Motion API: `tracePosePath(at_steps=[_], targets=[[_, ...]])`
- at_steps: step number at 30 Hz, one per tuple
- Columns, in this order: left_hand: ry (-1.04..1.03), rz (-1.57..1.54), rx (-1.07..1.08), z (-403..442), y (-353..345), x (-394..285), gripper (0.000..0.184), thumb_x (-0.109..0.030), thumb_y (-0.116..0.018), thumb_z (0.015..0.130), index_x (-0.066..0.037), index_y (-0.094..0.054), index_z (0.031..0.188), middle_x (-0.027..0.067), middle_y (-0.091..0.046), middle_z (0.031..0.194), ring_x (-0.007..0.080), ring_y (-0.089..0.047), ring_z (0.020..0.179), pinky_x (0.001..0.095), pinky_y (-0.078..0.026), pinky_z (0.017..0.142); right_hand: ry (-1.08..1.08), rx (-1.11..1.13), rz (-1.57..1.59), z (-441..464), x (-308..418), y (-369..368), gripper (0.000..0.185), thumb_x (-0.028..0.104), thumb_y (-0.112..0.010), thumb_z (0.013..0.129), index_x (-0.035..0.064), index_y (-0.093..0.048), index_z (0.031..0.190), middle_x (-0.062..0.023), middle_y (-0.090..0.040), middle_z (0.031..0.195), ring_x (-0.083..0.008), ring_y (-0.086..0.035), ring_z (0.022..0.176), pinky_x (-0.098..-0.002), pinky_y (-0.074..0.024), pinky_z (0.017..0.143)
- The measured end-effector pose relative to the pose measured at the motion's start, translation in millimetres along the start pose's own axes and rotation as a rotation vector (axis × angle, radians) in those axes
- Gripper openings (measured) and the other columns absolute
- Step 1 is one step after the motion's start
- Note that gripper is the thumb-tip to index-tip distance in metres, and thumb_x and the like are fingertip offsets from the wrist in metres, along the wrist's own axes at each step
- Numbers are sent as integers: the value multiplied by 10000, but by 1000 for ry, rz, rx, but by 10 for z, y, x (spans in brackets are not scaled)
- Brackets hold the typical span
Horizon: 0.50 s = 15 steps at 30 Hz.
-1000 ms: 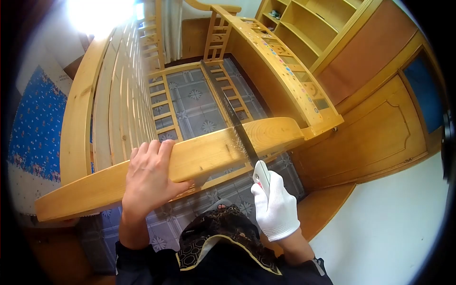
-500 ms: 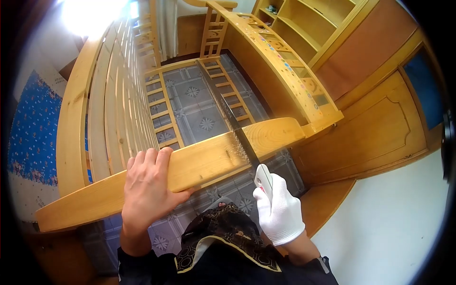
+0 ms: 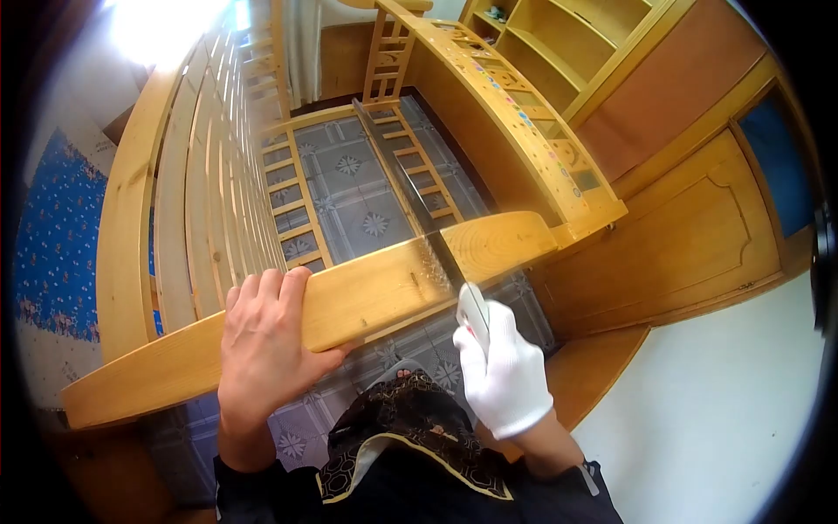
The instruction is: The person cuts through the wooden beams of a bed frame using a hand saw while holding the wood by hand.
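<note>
Head view: left hand [image 3: 268,336] grips beam [image 3: 367,297], right hand [image 3: 506,374] holds saw [image 3: 445,258] across it.

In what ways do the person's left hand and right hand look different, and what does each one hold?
The left hand is bare, while the right hand is gloved in white. The left hand grips the wooden board from above; the right hand is closed around the pale handle of the saw. Both come out of dark sleeves.
</note>
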<state>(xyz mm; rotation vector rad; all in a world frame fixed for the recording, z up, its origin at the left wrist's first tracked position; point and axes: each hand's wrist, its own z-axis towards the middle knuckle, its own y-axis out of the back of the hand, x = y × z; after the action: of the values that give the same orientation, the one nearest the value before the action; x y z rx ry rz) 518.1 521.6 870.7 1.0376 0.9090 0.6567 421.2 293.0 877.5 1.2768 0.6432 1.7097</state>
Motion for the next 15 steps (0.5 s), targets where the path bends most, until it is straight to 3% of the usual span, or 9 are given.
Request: tracePosePath(at_steps=[1, 3, 15], targets=[[-3, 3, 10, -10, 6, -6, 713, -317, -847, 559, -41, -565, 1153, 127, -564, 981, 316, -538, 942, 414, -416, 890, 5, -27, 34, 18, -22, -31, 387, 166, -646, 914, -2, -527, 1243, -156, -659, 835, -349, -661, 632, -413, -536, 533], [-2, 1, 17, -5, 13, -1, 716, -318, -847, 559, -39, -563, 1154, 127, -563, 979, 316, -537, 944, 414, -415, 890, -72, -20, 23, -59, -69, -63, 373, 160, -648, 914, -11, -534, 1225, -159, -672, 856, -348, -670, 642, -411, -544, 545], [7, 13, 38, -18, 11, -1, 733, -321, -849, 555, -38, -555, 1164, 125, -562, 991, 312, -532, 955, 408, -404, 882, -69, 22, 35, -92, 7, 49, 374, 147, -644, 917, -6, -534, 1240, -178, -672, 919, -366, -681, 707, -402, -560, 577]])
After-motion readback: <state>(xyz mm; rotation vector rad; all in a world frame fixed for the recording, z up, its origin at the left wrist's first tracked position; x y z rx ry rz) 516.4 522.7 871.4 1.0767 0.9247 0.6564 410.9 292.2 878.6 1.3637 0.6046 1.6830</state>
